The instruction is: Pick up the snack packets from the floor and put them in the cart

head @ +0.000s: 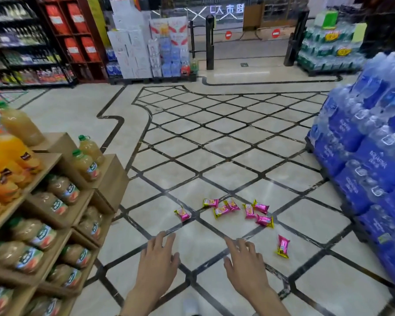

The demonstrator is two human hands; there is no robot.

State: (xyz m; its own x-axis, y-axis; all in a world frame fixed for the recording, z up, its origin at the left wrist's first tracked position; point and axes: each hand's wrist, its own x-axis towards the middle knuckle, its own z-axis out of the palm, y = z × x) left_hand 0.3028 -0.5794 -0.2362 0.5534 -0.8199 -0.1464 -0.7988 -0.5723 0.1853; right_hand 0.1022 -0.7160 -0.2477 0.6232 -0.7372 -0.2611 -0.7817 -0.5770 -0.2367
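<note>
Several pink and yellow snack packets lie scattered on the tiled floor ahead of me. One packet (183, 213) lies at the left, a cluster (224, 207) sits in the middle, and a lone packet (283, 246) lies at the right, closer to me. My left hand (159, 256) and my right hand (244, 258) stretch forward, palms down, fingers apart, holding nothing. Both hover short of the packets. No cart is in view.
A wooden display (55, 201) of juice bottles stands close on my left. Stacked blue water-bottle packs (363, 160) line the right side. Open tiled floor (214, 144) runs ahead to the entrance gates (210, 42) and stacked boxes (132, 42).
</note>
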